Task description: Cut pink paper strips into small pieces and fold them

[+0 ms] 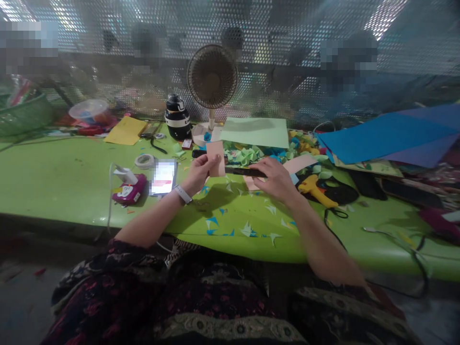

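Note:
My left hand [197, 173] pinches a small peach paper piece [216, 155], held upright above the green table [72, 177]. From the right, my right hand [275, 178] grips a long slim black tool [241, 171]; its exact kind is unclear. The tool's far end reaches the lower right edge of the paper, and whether they touch I cannot tell. Another peach strip [301, 163] lies beyond my right hand. Small blue and pale green paper scraps [247, 229] are scattered on the table below my hands.
A yellow glue gun [318, 190] lies right of my right hand. A lit phone [163, 177], a tape roll [144, 161] and a magenta power socket [130, 190] sit left. Behind stand a fan [212, 76] and a black bottle [178, 120]. Blue sheets [381, 139] lie far right.

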{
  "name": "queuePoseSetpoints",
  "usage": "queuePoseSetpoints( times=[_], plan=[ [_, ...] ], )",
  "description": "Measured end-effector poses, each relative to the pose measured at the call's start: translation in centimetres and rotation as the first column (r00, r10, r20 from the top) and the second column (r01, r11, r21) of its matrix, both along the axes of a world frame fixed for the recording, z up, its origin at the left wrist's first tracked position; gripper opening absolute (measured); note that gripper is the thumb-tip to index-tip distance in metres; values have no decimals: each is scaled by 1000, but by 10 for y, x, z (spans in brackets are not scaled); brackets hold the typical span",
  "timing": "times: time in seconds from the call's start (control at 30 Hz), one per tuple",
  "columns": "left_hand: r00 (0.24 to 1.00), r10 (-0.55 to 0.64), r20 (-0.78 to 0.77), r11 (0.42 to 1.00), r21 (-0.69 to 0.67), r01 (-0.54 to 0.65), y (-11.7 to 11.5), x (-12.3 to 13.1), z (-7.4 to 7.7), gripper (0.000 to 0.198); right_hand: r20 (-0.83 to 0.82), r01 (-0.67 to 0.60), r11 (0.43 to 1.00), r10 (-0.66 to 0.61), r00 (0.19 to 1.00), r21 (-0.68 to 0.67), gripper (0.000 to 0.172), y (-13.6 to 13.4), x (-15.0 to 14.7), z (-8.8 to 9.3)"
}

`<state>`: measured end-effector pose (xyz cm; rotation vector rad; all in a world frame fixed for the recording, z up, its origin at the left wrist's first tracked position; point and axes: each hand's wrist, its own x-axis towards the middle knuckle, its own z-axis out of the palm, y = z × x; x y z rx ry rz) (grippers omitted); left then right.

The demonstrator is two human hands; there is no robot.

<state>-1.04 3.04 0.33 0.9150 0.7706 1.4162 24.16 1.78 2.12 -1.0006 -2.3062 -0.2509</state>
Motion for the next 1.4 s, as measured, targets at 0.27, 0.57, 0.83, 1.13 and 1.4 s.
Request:
queuePoseSetpoints(
  times=[0.27, 0.57, 0.83, 1.13, 1.4],
  plan=[
    [998, 63, 14, 998, 21, -63, 1, 3, -2, 34, 15, -34, 998, 34, 999, 48, 24, -2, -7, -4],
    [996, 86, 6, 996, 9, -86, 0, 4, -1, 34, 23, -6, 1000, 6, 1000, 2, 27, -6, -10, -2],
    [996, 82, 34, 997, 9, -82, 3, 2, -3, 36, -2, -3, 998, 3, 1000, -62, 28, -4, -11, -4],
    [998, 65, 6, 998, 10, -65, -2, 7, -6, 40, -27, -90, 992, 88, 996, -94, 27, -4, -15, -11],
    [998, 64, -11, 998, -4, -64, -4, 9, -6, 37, -55, -126, 985, 120, 991, -118, 28, -4, -17, -13]
  ],
)
